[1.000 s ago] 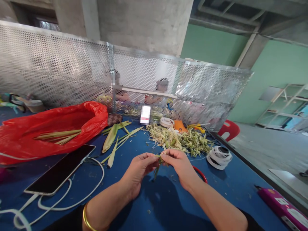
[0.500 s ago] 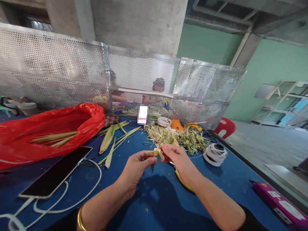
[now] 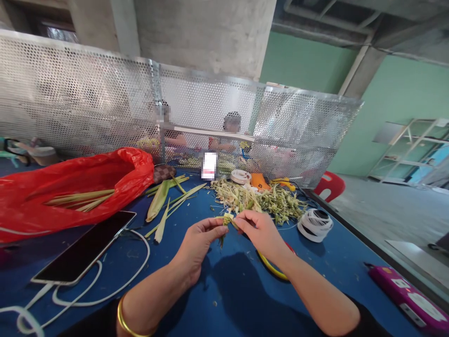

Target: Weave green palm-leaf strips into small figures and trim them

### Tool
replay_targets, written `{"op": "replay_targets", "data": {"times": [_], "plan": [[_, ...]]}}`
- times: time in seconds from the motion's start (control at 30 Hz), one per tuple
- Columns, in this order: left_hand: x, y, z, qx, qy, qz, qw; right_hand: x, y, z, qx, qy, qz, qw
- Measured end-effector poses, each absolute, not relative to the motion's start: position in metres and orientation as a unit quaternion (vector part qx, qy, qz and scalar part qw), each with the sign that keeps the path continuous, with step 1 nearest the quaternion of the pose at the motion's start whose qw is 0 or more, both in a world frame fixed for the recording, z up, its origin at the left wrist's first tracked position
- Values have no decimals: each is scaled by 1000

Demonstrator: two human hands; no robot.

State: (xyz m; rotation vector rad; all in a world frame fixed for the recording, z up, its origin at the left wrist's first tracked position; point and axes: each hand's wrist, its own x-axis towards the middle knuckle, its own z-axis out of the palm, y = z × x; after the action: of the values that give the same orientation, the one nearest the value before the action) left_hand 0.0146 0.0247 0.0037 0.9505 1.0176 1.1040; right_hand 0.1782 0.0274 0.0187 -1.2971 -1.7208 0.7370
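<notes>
Between my hands, above the blue table [image 3: 196, 309], is a small woven piece of pale green leaf strips [image 3: 228, 219], with darker ends hanging below it. My left hand [image 3: 201, 236] pinches its left side between thumb and fingers. My right hand [image 3: 257, 231] is closed at its right side, thumb and forefinger pinching a strip of it. Behind my hands lies a heap of leaf scraps [image 3: 245, 199]. A yellow and red handled tool [image 3: 270, 267] lies partly hidden under my right forearm. Long leaf blades [image 3: 159, 203] lie to the left.
A red plastic bag [image 3: 129, 164] holding leaf strips and a tablet [image 3: 84, 248] with a white cable are on the left. At right are a spool of white tape [image 3: 315, 225] and a purple case [image 3: 407, 297]. A perforated metal screen [image 3: 206, 103] stands behind, with people beyond it.
My right fingers have shifted slightly at the leaf piece, and the loop that showed at its right is now less visible. Both hands keep their hold. The view has moved a little.
</notes>
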Motion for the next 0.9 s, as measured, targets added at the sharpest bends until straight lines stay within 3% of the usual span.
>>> {"op": "replay_targets", "data": {"times": [0.23, 0.37, 0.6, 0.9], "plan": [[17, 24, 0, 438, 416, 423, 675, 174, 28, 15, -497, -620, 402, 455], [18, 23, 0, 439, 408, 375, 707, 176, 30, 13, -498, -601, 406, 475], [19, 24, 0, 492, 440, 336, 672, 182, 33, 15, -498, -572, 421, 497], [19, 22, 1, 464, 437, 334, 694, 187, 35, 16, -498, -544, 418, 531]]}}
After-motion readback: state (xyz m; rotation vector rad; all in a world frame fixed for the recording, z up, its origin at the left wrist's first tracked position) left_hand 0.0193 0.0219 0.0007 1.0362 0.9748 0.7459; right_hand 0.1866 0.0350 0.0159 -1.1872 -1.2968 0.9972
